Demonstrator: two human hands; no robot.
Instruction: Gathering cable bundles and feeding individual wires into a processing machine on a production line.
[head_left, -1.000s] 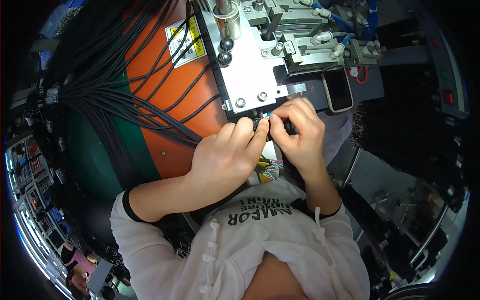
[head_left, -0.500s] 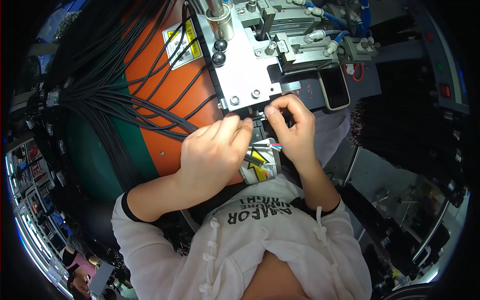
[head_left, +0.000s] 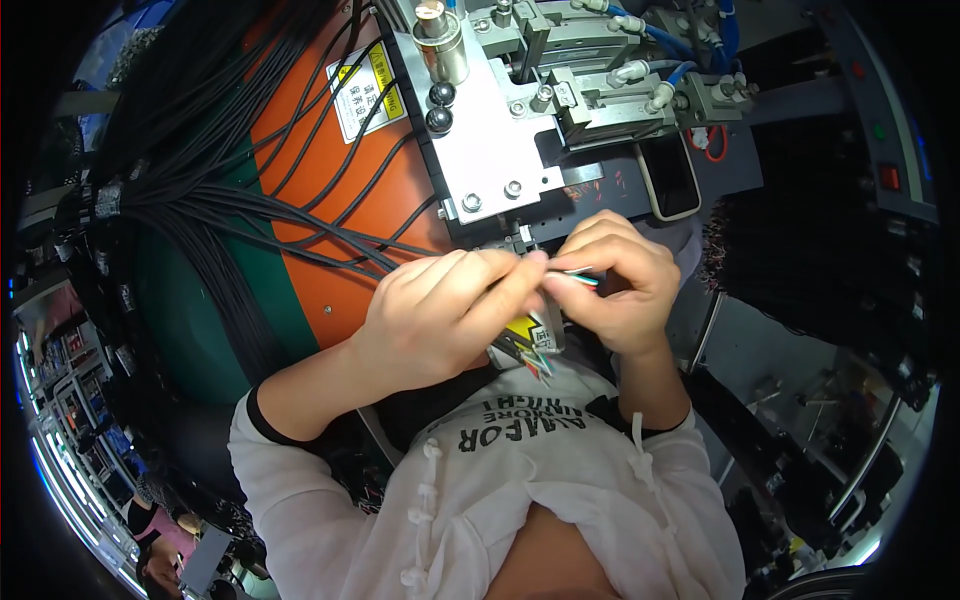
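My left hand (head_left: 440, 310) is closed in a pinch on a black cable, just in front of the machine's metal plate (head_left: 490, 150). Coloured wires (head_left: 578, 274) fan out of that cable's end between the fingertips of both hands. My right hand (head_left: 625, 280) pinches at these thin wires, its thumb and forefinger almost touching my left fingertips. Below my left hand hang more stripped cable ends (head_left: 535, 362) with bare coloured wires. A small metal fixture (head_left: 522, 236) sits just beyond the fingertips. The fingers hide where the cable and wires meet.
A thick bundle of black cables (head_left: 200, 195) spreads over the orange and green surface (head_left: 330, 240) at left. Pneumatic cylinders (head_left: 620, 110) with blue hoses stand at the far right. A phone (head_left: 668, 178) lies right of the plate. Dark cable bundles (head_left: 790, 240) hang further right.
Both hands have drawn back toward me from the fixture, and my right hand has shifted right. Coloured wires now show between the fingertips. A vertical rod above the metal cylinder has risen.
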